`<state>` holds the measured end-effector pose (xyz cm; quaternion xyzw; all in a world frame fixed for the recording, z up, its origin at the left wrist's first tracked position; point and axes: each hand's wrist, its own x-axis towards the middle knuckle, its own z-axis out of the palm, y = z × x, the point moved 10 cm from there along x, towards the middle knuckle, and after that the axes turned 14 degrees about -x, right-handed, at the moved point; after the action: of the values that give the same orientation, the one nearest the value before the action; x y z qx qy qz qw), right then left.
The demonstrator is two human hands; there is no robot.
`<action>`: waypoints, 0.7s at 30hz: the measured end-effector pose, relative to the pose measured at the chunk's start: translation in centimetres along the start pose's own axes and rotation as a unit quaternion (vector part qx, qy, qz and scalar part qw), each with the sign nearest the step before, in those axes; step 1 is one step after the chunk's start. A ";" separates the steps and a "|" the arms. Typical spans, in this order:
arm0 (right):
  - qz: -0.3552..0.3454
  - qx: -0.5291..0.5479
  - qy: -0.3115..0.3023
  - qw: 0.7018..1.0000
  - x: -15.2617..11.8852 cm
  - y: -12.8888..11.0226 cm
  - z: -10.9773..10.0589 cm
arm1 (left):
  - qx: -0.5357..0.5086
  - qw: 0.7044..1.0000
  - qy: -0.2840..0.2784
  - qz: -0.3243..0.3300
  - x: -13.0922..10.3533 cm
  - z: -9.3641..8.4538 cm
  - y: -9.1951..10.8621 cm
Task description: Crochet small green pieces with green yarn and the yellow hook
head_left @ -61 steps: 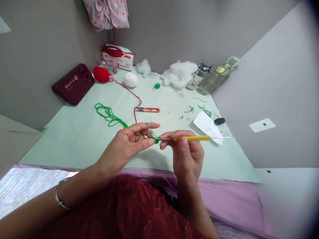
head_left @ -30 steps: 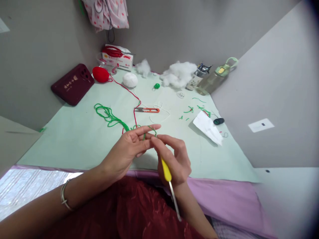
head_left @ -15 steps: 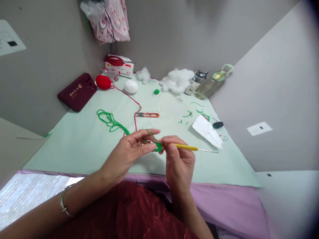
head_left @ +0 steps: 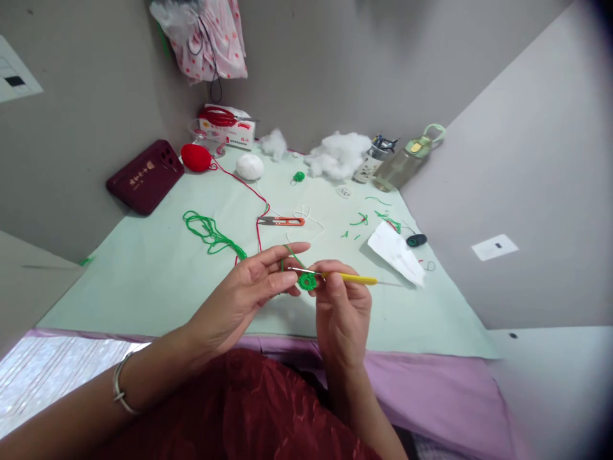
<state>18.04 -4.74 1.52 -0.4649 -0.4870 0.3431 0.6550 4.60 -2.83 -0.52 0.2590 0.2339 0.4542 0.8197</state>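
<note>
A small green crochet ring (head_left: 307, 281) with a hole in its middle is between my two hands, above the near part of the table. My left hand (head_left: 261, 275) pinches its left edge with the thumb, and green yarn runs over the raised index finger to the work. In my right hand (head_left: 345, 300) is a yellow-handled crochet hook (head_left: 357, 279), its metal tip pointing left just above the ring. The right fingertips touch the ring's right side. A loose hank of green yarn (head_left: 208, 231) lies beyond my left hand.
Orange thread snips (head_left: 282, 221) lie beyond my hands, near red and white yarn strands. Farther back are a red ball (head_left: 195, 158), a white ball (head_left: 249, 167), stuffing (head_left: 340, 156) and a bottle (head_left: 407, 163). A phone (head_left: 146, 177) leans at left; white paper (head_left: 395, 252) lies at right.
The green ring has turned to face me, so its hole now shows. The hook tip has shifted slightly right and up from the left thumb, and the left index finger has risen a little.
</note>
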 end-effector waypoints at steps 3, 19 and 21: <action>-0.002 -0.021 -0.005 1.000 -0.3 0.2 0.1 | -0.007 1.000 0.008 -0.020 0.1 0.0 -0.5; 0.160 0.122 -0.086 0.976 0.1 3.7 1.9 | -0.092 0.995 0.001 -0.022 0.8 -0.5 -1.1; 0.158 0.110 -0.089 0.977 0.1 3.8 1.9 | -0.098 0.995 0.007 -0.018 0.8 -0.6 -1.0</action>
<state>16.26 -2.85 -1.90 -0.4284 -0.4232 0.5341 0.5934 5.24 -2.42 -1.70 0.1701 0.1984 0.4620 0.8475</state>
